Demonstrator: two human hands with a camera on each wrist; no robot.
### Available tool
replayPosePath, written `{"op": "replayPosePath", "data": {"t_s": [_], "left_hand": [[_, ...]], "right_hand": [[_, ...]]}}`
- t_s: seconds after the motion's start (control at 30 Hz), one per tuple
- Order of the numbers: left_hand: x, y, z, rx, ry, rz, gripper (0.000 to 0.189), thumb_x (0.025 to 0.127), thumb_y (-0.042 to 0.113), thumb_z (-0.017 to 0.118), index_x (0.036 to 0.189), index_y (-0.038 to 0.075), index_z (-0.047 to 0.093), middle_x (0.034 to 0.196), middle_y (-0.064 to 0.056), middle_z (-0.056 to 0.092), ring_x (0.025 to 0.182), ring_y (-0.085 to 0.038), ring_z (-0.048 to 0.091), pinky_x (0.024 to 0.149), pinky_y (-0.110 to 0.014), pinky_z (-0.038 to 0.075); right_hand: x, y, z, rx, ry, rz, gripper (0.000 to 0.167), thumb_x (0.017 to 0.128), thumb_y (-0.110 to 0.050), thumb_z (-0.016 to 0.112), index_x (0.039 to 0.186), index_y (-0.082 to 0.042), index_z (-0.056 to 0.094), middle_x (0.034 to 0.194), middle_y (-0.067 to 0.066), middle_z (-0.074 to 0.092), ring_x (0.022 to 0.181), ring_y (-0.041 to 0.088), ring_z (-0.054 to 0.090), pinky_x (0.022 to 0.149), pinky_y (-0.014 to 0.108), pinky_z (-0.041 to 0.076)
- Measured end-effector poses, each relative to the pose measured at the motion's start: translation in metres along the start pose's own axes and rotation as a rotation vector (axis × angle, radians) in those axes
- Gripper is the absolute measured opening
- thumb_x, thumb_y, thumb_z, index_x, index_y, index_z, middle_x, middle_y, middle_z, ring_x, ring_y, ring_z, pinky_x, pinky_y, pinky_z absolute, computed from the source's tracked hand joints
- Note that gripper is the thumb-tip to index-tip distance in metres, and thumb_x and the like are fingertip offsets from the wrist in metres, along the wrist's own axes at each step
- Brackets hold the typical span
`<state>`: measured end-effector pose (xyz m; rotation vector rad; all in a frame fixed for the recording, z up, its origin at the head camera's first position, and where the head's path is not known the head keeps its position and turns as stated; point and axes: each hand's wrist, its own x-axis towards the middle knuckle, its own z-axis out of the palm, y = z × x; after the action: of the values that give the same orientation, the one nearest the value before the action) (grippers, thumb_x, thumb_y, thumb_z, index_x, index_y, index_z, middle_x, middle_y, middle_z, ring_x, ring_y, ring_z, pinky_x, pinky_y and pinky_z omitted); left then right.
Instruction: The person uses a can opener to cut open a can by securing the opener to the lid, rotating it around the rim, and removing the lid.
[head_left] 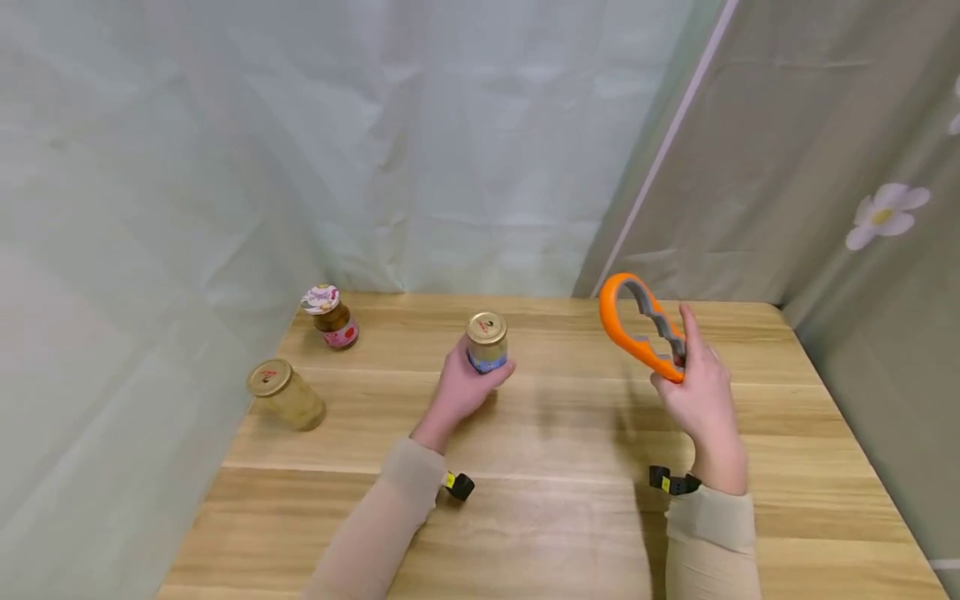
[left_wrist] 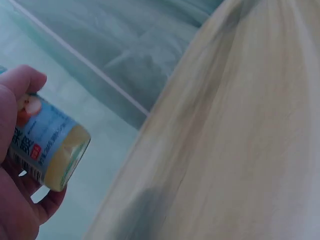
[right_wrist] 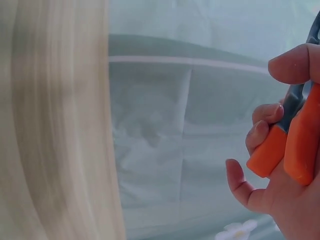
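My left hand (head_left: pixel 467 385) grips a small glass jar (head_left: pixel 487 342) with a gold lid, holding it above the table. In the left wrist view the jar (left_wrist: pixel 47 140) shows a blue label with fruit on it and pale yellow contents. My right hand (head_left: pixel 701 396) holds an orange jar opener (head_left: pixel 617 321) with a grey toothed inner edge, raised over the right part of the table. Its two orange handle ends (right_wrist: pixel 300 150) lie in the palm in the right wrist view. Jar and opener are well apart.
On the left of the wooden table (head_left: pixel 540 533) stand a gold-lidded jar (head_left: pixel 296 404) with pale contents and, behind it, a brown jar (head_left: pixel 333 321) with a patterned lid and a pink label. Pale curtains (head_left: pixel 480 150) hang behind the table and at its sides.
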<state>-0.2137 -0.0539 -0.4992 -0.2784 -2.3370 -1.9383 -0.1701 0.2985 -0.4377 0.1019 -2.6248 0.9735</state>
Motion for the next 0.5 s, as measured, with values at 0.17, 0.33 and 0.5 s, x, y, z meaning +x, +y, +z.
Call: {"op": "replayPosePath", "data": {"t_s": [0.17,0.33,0.5], "left_hand": [[-0.016,0.014,0.001,0.002,-0.082,0.033,0.052,0.087,0.021,0.089,0.129,0.01,0.061,0.112,-0.006,0.071,0.104,-0.024,0.069,0.097,-0.048,0.055],[-0.022,0.023,0.004,-0.023,-0.091,0.073,0.057,0.088,0.02,0.089,0.136,0.011,0.06,0.117,-0.006,0.071,0.108,-0.025,0.068,0.103,-0.05,0.052],[-0.027,0.02,0.01,-0.031,-0.117,0.088,0.059,0.089,0.016,0.089,0.14,0.019,0.06,0.124,-0.001,0.07,0.114,-0.023,0.065,0.107,-0.05,0.049]], "right_hand": [[0.002,-0.012,0.002,-0.035,-0.037,-0.078,0.107,0.078,0.0,0.069,0.172,-0.022,0.024,0.094,0.018,0.058,0.097,0.04,0.052,0.098,0.07,0.034],[0.004,-0.022,0.01,-0.058,-0.069,-0.152,0.108,0.078,-0.001,0.07,0.172,-0.024,0.024,0.089,0.013,0.055,0.092,0.038,0.05,0.085,0.061,0.034],[-0.002,-0.033,0.02,-0.081,-0.106,-0.194,0.108,0.077,-0.003,0.074,0.172,-0.023,0.026,0.09,0.012,0.059,0.093,0.035,0.052,0.086,0.059,0.033]]}}
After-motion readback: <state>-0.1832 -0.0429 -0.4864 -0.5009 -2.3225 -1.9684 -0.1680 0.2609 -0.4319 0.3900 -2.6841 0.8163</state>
